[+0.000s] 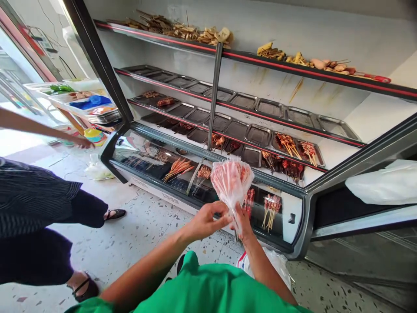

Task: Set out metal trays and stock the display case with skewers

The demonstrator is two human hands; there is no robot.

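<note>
Head view: both forearms reach forward from green shirt [208, 287], meeting low before display case [293, 217]. Left hand [205, 221] fingers curled, pinching neck of clear plastic bag of meat skewers [231, 178]. Right hand [243, 224] grips same neck from below, wrist bent up. Bag held upright, fanned, in front of case glass. Another person's arm [39, 128] stretches at far left.

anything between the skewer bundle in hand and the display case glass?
Nothing. In the head view the bagged skewer bundle, gripped by both hands, hangs in open air before the glass front.
</note>
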